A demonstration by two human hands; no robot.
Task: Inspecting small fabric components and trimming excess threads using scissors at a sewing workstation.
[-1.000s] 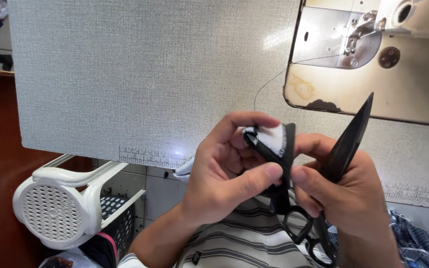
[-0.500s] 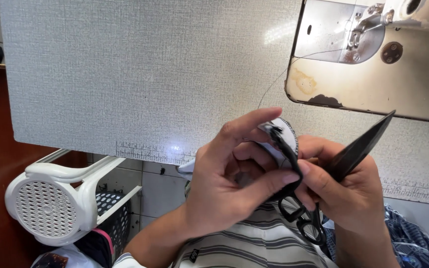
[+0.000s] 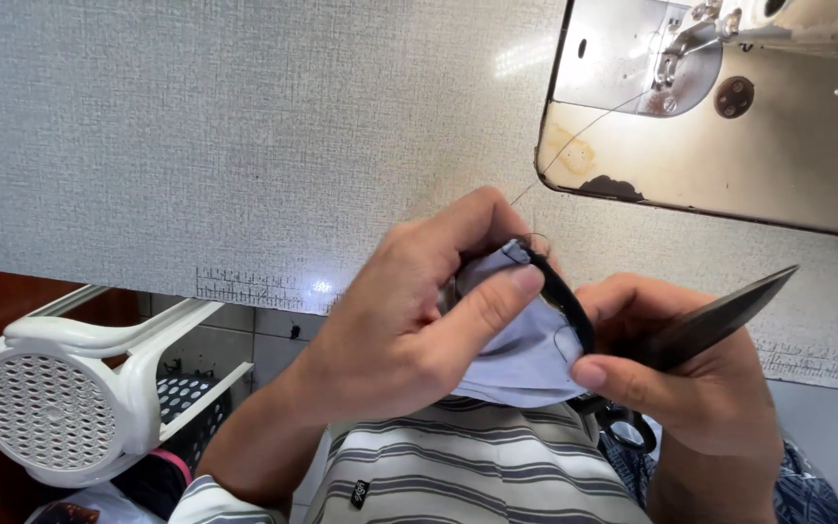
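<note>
Your left hand pinches the small pale-blue fabric piece with black edging; your right hand grips it alongside closed dark steel scissors. A thin thread runs to the sewing machine, seemingly uncut.

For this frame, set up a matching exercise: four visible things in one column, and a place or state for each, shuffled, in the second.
Things:
1. scissors
2. fabric piece
3. sewing machine
4. white plastic stool

Places or states:
A. lower left, below the table edge
B. pinched between both hands
C. upper right, on the table
D. in the right hand, blades pointing up and right

Pairs: 1-D, 2-B, 3-C, 4-A
</note>
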